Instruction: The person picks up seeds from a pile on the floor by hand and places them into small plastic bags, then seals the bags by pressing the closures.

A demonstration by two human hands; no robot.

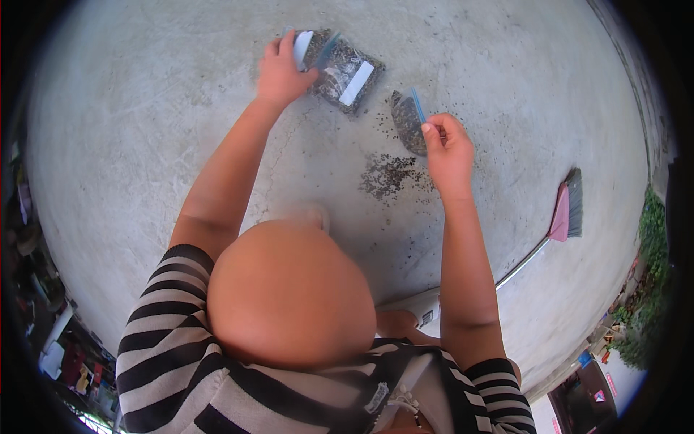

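My right hand (450, 155) pinches a small clear zip bag (407, 124) near its blue zip strip, thumb against fingers. Dark grains fill part of that bag, which hangs tilted just above the floor or touches it; I cannot tell which. Farther off to the left, my left hand (283, 71) spans the near end of another zip bag (315, 48), fingers at its left edge and thumb at its lower corner. A full zip bag (350, 76) with a white label lies against it, overlapping its right side, close to my left thumb.
Loose dark grains (390, 176) are scattered over the grey concrete floor (144, 130) below the right-hand bag. A broom (564, 210) with a pink head lies at the right. My bare knee (289, 296) rises in the near middle. Green plants (650, 246) line the right rim.
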